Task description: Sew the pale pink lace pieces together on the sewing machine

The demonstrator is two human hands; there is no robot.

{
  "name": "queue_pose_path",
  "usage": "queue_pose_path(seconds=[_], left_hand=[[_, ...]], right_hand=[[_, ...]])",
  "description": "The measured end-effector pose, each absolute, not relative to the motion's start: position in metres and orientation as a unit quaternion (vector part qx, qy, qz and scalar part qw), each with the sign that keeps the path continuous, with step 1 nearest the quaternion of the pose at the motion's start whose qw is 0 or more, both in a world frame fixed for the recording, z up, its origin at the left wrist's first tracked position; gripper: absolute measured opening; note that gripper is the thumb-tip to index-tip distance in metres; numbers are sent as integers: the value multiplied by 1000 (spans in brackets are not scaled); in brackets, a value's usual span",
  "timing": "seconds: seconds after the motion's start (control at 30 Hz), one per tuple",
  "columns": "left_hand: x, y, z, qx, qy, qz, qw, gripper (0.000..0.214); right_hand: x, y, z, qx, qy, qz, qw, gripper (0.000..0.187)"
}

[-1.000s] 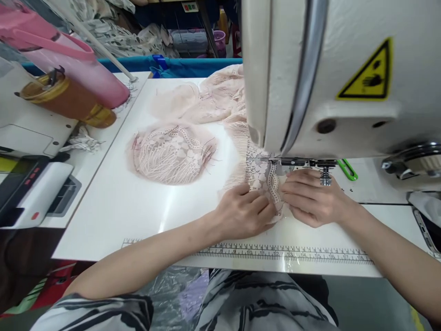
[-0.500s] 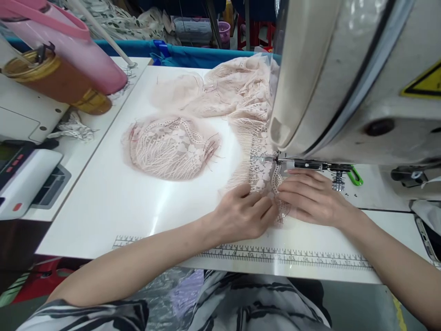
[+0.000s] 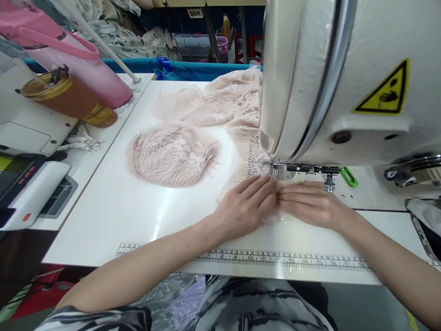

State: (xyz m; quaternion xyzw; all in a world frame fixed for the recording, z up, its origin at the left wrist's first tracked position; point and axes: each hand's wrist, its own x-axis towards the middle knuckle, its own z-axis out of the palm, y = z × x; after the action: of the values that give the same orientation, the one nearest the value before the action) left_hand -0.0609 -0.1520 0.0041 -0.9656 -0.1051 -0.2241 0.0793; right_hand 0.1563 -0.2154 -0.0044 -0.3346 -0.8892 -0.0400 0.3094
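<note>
Pale pink lace fabric (image 3: 253, 154) with fringe-like threads runs under the presser foot (image 3: 267, 164) of a sewing machine (image 3: 310, 92). On its near end lies my left hand (image 3: 246, 204), upper fingers stretched over the lace, thumb side bent down onto its edge. From the other side my right hand (image 3: 310, 204) meets it, fingers pressed together on the lace's right edge just below the foot. The fingertips of both hands nearly touch, and the fabric between them is mostly hidden. A separate rounded lace piece (image 3: 172, 158) lies flat to the left.
A printed ruler strip (image 3: 275, 261) follows the table's front edge. At left stand a pink bottle (image 3: 86, 64), an amber cup (image 3: 72, 99) and a white-and-black device (image 3: 37, 193). A green thread snipper (image 3: 349, 177) and a phone (image 3: 425, 239) lie at right. More lace (image 3: 230, 96) is bunched behind.
My left hand has gone from curled fingers to stretched fingers over the lace. My right hand's fingers have drawn closer together, nearer the left hand. The camera view has shifted slightly.
</note>
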Motion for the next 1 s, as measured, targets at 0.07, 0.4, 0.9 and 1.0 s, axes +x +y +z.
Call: queue_pose_path(seconds=[0.07, 0.4, 0.9, 1.0], left_hand=[[-62, -149, -2, -975, -126, -181, 38, 39], [-65, -144, -5, -982, -135, -134, 1, 57], [-57, -145, -5, -979, -140, -148, 13, 58], [-56, -145, -6, -978, -142, -153, 11, 55]], right_hand=[[157, -216, -5, -343, -888, -33, 303, 22], [154, -217, -1, -360, -882, -60, 297, 17], [158, -211, 0, -355, -877, -58, 319, 18], [161, -210, -2, -359, -877, -61, 314, 22]])
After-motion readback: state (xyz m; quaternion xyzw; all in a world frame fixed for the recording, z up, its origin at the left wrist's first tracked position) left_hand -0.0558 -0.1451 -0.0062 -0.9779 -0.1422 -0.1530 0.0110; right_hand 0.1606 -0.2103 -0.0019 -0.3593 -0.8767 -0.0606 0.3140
